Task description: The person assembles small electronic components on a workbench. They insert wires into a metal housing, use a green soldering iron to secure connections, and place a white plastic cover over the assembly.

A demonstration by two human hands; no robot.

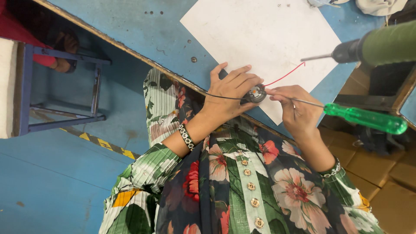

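My left hand [229, 89] rests at the edge of the blue table [143, 26] and pins down a small round black-and-metal part [257, 93]. A thin black wire [216, 96] leaves the part to the left and a red wire [286, 76] runs up to the right over a white sheet of paper [264, 34]. My right hand [297, 110] pinches the metal shaft of a screwdriver. Its clear green handle [366, 119] points right and its tip is at the round part. Both wrists wear bracelets, and the sleeves are floral.
A powered driver with a green grip [381, 45] hangs at the upper right, bit pointing left over the paper. Small screws [193, 59] lie on the table. A blue metal stool frame [60, 86] and another person's sandalled foot [65, 52] are at left. Brown cartons [390, 173] sit lower right.
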